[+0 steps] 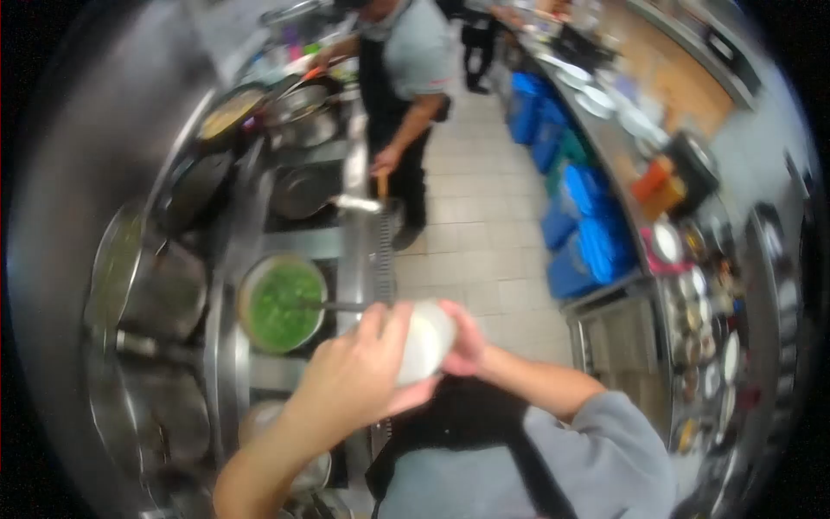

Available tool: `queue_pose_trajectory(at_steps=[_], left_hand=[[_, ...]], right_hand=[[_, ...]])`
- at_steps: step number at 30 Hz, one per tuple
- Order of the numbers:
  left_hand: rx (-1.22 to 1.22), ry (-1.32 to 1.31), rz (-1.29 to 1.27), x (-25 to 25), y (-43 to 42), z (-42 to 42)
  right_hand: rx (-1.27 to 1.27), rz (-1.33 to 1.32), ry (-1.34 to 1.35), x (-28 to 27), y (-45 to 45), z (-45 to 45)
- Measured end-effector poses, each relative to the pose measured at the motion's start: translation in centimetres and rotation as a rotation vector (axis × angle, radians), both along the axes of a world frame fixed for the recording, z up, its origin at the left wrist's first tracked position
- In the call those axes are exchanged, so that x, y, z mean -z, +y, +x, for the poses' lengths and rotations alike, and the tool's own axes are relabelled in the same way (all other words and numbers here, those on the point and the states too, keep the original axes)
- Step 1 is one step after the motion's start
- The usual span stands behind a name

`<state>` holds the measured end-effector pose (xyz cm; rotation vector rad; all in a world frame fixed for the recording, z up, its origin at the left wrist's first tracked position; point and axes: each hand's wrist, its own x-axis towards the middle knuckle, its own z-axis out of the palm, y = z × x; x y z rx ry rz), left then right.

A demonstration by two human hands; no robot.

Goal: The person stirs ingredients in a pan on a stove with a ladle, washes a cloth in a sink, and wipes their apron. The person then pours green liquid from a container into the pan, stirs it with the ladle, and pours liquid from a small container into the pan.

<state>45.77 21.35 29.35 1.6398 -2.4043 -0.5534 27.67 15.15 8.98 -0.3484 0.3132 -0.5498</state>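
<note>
A whitish, semi-clear tub (427,342) with something white in it is held up between my two hands, in front of my dark apron. My left hand (359,363) closes on its near left side. Round the far right side curl the fingers of my right hand (465,339), partly hidden by the tub. To the left, a pot (248,327) of bright green food (284,303) stands on the stove. A dark, thin handle (341,305) runs from the green food towards my left fingers; whether they touch it I cannot tell.
A co-worker (415,60) stands ahead at the stove, one hand on a pan handle (381,185). A dark frying pan (303,192) and a metal pot (303,121) sit on the range. Across the tiled aisle (467,233) are blue bins (588,251) under a counter.
</note>
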Motion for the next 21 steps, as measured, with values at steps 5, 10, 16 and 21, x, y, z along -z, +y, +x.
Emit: queue_pose_trajectory(at_steps=[5, 10, 16, 21], left_hand=[[-0.166, -0.03, -0.11, -0.2, -1.6, 1.4], [-0.184, -0.026, -0.118, 0.1, -3.7, 0.1], [-0.472, 0.006, -0.228, 2.5, -5.0, -1.6], [-0.741, 0.131, -0.093, 4.0, -8.0, -4.8]], right_hand=[[0.051, 0.059, 0.005, -1.8, -1.9, 1.7], [0.062, 0.045, 0.093, -1.5, -5.2, 2.4], [-0.133, -0.071, 0.174, -0.1, -10.9, 2.4], [-0.335, -0.027, 0.092, 1.4, -14.7, 2.7]])
